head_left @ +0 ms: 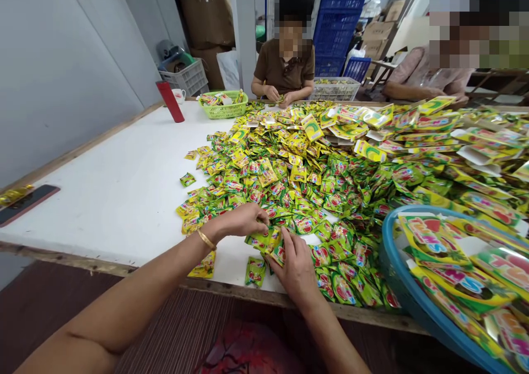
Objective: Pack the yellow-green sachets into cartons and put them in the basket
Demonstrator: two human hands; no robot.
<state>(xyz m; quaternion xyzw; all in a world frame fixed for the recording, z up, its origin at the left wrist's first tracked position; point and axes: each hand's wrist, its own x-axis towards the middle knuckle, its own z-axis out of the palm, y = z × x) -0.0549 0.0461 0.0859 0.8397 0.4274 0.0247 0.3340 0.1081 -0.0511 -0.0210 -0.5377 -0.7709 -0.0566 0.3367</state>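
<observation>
My left hand (247, 220), with a gold bangle at the wrist, is closed with its fingertips pinched on a green and yellow candy packet (258, 240). My right hand (298, 268) has its thumb and fingers closed around a few candy packets (278, 254) just beside it, low over the table. Both hands are close together at the near edge of the heap of candy packets (301, 195). A single green packet (255, 272) lies on the white tabletop (136, 181) below my hands, and a yellow packet (204, 266) lies under my left wrist.
At right stands a blue basin (386, 253) of printed candy boxes; more flat boxes (438, 123) lie behind it. Across the table are a green basket (225, 109), a red cylinder (170, 103) and two seated people. A phone (28, 204) lies at far left.
</observation>
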